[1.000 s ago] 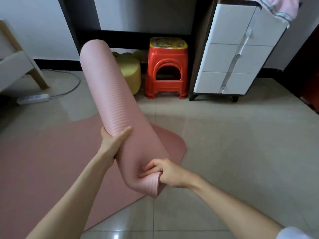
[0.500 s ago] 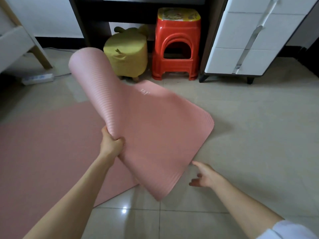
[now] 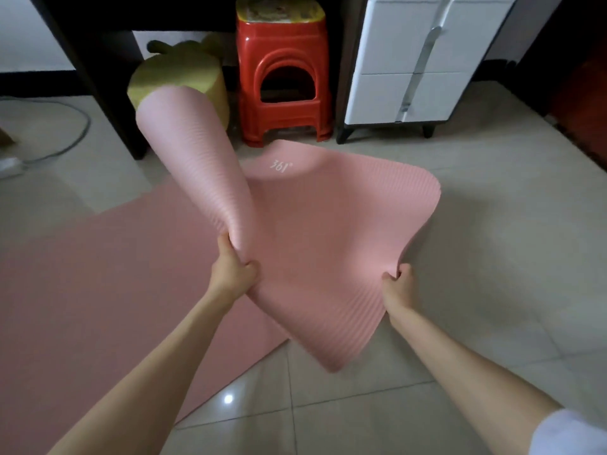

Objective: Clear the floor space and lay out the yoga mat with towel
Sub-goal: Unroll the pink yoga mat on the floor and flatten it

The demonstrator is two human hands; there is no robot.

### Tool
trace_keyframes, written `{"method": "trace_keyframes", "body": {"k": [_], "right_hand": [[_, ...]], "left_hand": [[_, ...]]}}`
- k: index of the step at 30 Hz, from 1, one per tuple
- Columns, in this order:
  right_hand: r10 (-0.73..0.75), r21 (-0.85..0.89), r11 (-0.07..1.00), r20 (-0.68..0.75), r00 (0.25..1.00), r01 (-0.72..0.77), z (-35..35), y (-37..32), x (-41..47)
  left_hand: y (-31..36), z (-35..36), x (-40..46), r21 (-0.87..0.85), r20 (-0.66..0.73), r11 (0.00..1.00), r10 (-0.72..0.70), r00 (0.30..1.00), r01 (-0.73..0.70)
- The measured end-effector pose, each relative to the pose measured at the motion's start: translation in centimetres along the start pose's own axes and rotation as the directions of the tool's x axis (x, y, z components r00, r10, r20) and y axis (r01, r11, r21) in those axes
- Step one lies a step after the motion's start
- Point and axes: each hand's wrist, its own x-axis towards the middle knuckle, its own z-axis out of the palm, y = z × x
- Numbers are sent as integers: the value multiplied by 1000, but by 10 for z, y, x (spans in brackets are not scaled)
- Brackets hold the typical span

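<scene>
A pink ribbed yoga mat (image 3: 328,231) is partly unrolled in the middle of the view, its free end with a white "361°" mark lying toward the stools. My left hand (image 3: 231,274) grips the mat at the near end of the still-rolled part, which rises up and away toward the yellow stool. My right hand (image 3: 397,284) pinches the mat's right edge and holds it lifted off the tiles. No towel can be seen.
A flat pink mat (image 3: 82,290) covers the floor at the left. Behind stand a yellow stool (image 3: 157,80), a red plastic stool (image 3: 282,77), a dark desk leg (image 3: 95,77) and a white drawer cabinet (image 3: 414,57). A power strip (image 3: 10,165) with cable lies far left.
The mat has unrolled further toward the stools. My right hand, free half a second ago, now pinches the mat's right edge. The roll has swung toward the yellow stool.
</scene>
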Motion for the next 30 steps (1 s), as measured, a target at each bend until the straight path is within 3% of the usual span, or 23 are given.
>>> {"method": "trace_keyframes", "body": {"k": [6,12,17,20,23,26,29,30], "right_hand": [[99,32,995,-148,984,-96,-94,38,16],[287,48,957,-299,910,-286,-152,87,54],[435,220,899,-381,816,-377,-186,151,74],[517,332,849,-365,774,-410,-211,195,76],[585,371,792,-233,777,-485,-244,241,80],[652,288,741,-93,753,-606,-282,284,79],[733,163,680,-166,659,-715,-308,314,85],[747,111,653,-254,614,-749,-312,322,92]], "left_hand": [[77,80,-2,250,182,963,59,982,-104],[105,161,-44,403,400,894,21,916,-196],[84,215,-75,339,403,937,-61,913,-87],[82,257,-94,375,380,915,-8,925,-146],[79,306,-112,520,481,777,77,873,-355],[69,358,-130,605,673,603,-36,739,-521],[64,398,-154,610,745,509,-107,658,-608],[63,407,-160,604,759,485,-105,643,-633]]}}
